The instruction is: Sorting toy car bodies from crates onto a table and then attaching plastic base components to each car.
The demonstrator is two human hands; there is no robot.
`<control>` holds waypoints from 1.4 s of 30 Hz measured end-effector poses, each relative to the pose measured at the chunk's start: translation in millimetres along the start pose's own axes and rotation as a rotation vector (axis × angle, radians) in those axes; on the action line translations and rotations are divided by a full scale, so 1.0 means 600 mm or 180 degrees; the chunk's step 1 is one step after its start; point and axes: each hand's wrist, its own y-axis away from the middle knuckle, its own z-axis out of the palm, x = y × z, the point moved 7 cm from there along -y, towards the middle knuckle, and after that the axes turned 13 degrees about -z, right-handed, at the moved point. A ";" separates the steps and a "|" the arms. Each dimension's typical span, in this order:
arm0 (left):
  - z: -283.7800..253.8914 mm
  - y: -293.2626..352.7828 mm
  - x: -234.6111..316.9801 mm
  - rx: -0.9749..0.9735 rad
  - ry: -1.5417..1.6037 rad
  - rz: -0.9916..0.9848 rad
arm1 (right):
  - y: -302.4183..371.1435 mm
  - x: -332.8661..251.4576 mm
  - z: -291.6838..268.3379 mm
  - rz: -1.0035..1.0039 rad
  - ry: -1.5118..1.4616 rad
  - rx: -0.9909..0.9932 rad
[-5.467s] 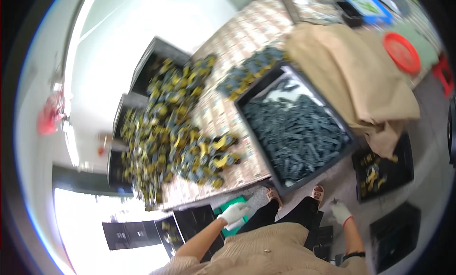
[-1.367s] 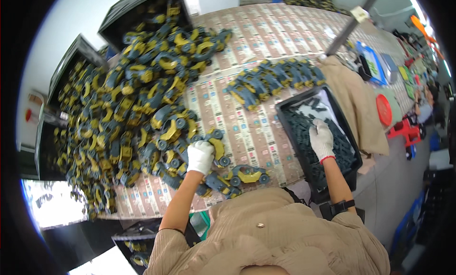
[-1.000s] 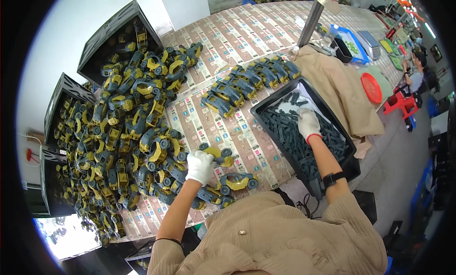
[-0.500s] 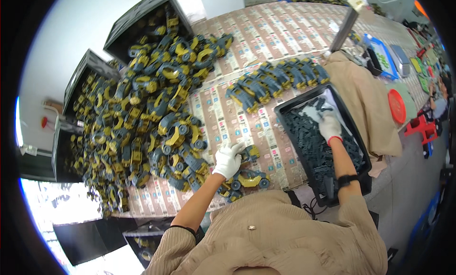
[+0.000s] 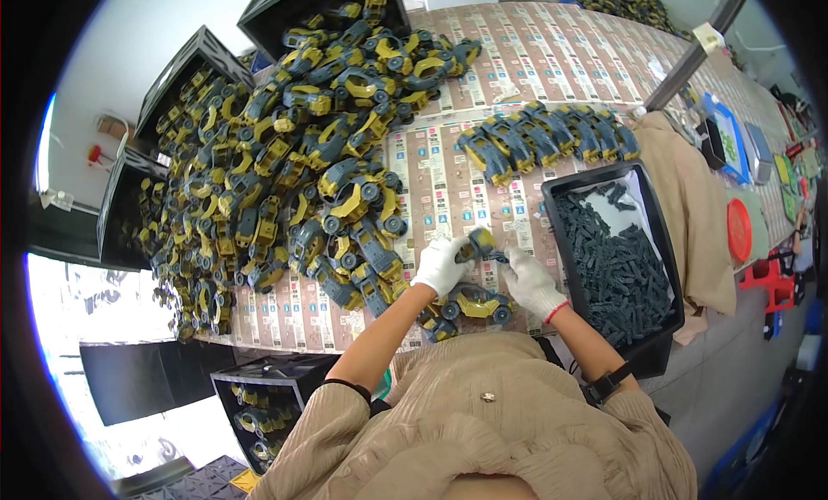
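Observation:
My left hand [image 5: 442, 265], in a white glove, is closed around a grey and yellow toy car [image 5: 479, 240] and holds it tilted above the table. Close beside the car is my right hand [image 5: 533, 283], also gloved, its fingers pinched on a small dark grey plastic part [image 5: 499, 257] that meets the car's lower side. Just below the hands another toy car [image 5: 477, 302] rests on its wheels. To the right stands a black tray [image 5: 553, 192] with many loose dark grey plastic parts [image 5: 621, 271] in it.
A big heap of toy cars [image 5: 285, 168] covers the left side, spilling from black crates [image 5: 200, 56]. Beyond my hands a row of toy cars [image 5: 548, 138] lies side by side. Brown cloth [image 5: 690, 207] hangs right of the tray; a red stool [image 5: 772, 280] stands farther right.
My right hand has left the tray and moved left to the toy car, with a dark part in its fingers. My left hand has lifted and tilted the car. The whole view has shifted.

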 end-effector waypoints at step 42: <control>0.029 -0.017 0.028 0.0536 -0.0199 0.0457 | -0.048 -0.052 0.056 0.0366 0.1950 -0.1421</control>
